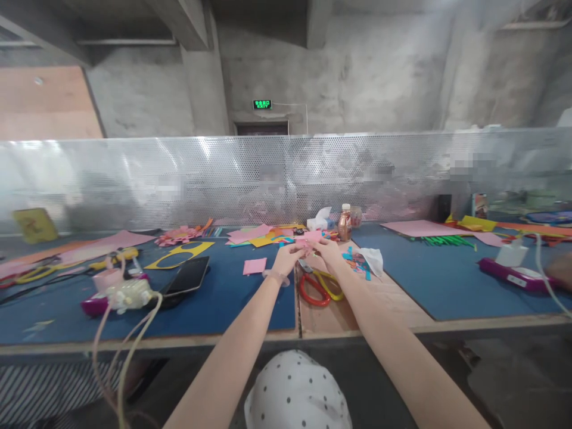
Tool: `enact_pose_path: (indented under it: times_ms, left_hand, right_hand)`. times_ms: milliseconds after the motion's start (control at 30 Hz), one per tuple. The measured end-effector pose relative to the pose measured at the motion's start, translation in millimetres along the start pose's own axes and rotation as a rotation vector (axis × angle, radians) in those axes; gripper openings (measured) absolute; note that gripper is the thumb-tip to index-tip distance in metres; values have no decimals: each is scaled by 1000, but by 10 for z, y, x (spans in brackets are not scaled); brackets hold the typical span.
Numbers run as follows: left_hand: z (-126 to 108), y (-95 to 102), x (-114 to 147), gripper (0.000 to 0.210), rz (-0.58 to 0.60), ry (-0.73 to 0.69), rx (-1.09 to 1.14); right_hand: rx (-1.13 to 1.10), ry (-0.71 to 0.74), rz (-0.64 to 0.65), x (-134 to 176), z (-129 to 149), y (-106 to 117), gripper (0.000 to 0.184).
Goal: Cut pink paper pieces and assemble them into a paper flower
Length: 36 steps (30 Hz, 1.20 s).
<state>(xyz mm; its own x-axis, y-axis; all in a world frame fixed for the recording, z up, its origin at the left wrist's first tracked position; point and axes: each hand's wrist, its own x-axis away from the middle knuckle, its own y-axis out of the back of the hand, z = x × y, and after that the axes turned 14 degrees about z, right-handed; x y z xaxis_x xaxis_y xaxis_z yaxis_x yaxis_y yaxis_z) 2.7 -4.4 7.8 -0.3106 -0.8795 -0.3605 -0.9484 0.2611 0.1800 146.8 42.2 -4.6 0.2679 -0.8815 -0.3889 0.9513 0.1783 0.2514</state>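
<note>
Out over the middle of the table, my left hand (288,258) and my right hand (328,250) come together on a small piece of pink paper (309,236). The fingers of both are closed on it, one hand at each side. Just below them lie scissors with red handles (314,291) and scissors with yellow handles (329,285). A pink paper square (254,266) rests left of my left hand. Right of my right hand are blue and orange paper scraps (357,262) and a crumpled white tissue (372,261).
A dark phone (190,277) and a power strip with cables (129,295) lie at left, near a yellow sheet with round cutouts (181,255). Behind my hands stand a brown bottle (345,223) and coloured paper (263,235). A perforated metal screen (214,179) borders the table's back.
</note>
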Motion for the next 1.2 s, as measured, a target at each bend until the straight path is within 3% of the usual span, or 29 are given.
enact_pose_path:
  times_ms: [100,300,733,1200]
  left_hand:
    - [32,25,-11,18,0,-20,-53]
    - [132,74,-58,24,-21,-46,-83]
    - [189,134,-95,26,-209,-10,25]
    - [148,112,-71,22,-186,9,132]
  right_hand:
    - [-48,-8,-35,16,37,-23,34]
    - [-137,16,33,59,132,-87,31]
    - [20,-37,183,160,197,-162,31]
    - [125,-37,182,182,279,-131,28]
